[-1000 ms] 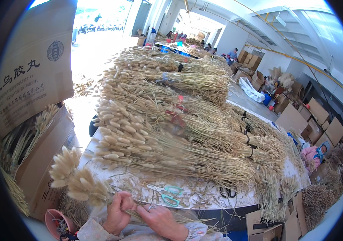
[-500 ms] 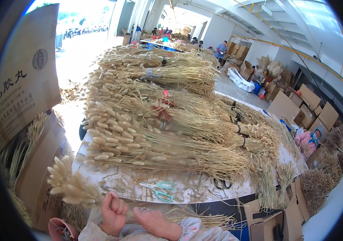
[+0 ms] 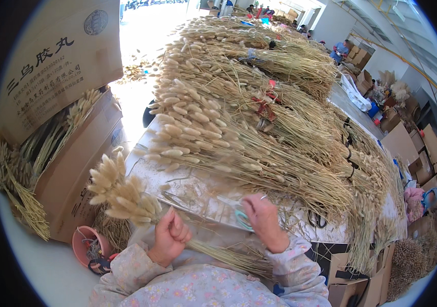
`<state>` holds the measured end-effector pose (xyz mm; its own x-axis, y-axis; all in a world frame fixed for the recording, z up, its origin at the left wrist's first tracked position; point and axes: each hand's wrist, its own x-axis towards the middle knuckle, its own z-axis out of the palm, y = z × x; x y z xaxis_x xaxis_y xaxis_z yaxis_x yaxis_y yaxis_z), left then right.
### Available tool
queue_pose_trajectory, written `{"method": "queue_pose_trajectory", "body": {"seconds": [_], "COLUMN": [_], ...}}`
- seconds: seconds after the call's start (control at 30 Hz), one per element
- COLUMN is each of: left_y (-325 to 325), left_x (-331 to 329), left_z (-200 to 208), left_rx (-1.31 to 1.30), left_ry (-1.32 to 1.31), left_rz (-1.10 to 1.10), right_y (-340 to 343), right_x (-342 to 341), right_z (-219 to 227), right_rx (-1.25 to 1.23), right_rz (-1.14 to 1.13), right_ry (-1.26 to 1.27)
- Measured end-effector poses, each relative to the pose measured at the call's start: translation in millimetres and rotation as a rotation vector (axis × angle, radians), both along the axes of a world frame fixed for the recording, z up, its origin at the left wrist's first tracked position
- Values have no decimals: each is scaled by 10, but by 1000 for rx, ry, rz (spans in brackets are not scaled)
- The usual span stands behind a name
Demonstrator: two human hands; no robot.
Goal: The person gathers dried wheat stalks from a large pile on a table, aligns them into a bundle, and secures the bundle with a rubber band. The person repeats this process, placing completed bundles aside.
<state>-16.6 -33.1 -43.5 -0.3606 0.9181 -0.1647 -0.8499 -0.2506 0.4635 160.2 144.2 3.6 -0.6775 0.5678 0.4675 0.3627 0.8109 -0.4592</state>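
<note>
My left hand is closed round the stems of a bunch of dried bunny-tail grass. Fluffy cream heads fan out to the left of the fist, and the cut stems trail to the right across my lap. My right hand, with a ring on one finger, is at the teal-handled scissors on the near table edge. Its fingers are curled at the handle and hide part of it; the blades are blurred and point left.
Thick layers of bunny-tail grass cover the white table. Black-handled scissors lie at the near right. A pink bucket and a large carton stand on the left, an open carton at the lower right. Co-workers sit farther off.
My right hand has left the stems beside my left hand and moved right to the scissors. My left hand keeps its hold on the bunch. The whole view has shifted.
</note>
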Motion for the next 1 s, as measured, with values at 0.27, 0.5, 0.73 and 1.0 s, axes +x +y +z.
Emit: {"method": "queue_pose_trajectory", "body": {"seconds": [0.27,0.5,0.73,1.0], "left_y": [-18,28,37,44], "left_x": [-8,-10,-31,-30], "left_z": [-55,-82,-77,-99], "left_rx": [-12,-4,-7,-14], "left_ry": [-12,-49,-42,-42], "left_rz": [12,14,19,11], "right_y": [924,1519,1549,1303], "right_x": [166,346,333,408], "right_z": [84,99,24,581], "right_rx": [133,389,78,68], "right_rz": [-358,-323,-233,-249], "right_ry": [142,-241,72,87]}}
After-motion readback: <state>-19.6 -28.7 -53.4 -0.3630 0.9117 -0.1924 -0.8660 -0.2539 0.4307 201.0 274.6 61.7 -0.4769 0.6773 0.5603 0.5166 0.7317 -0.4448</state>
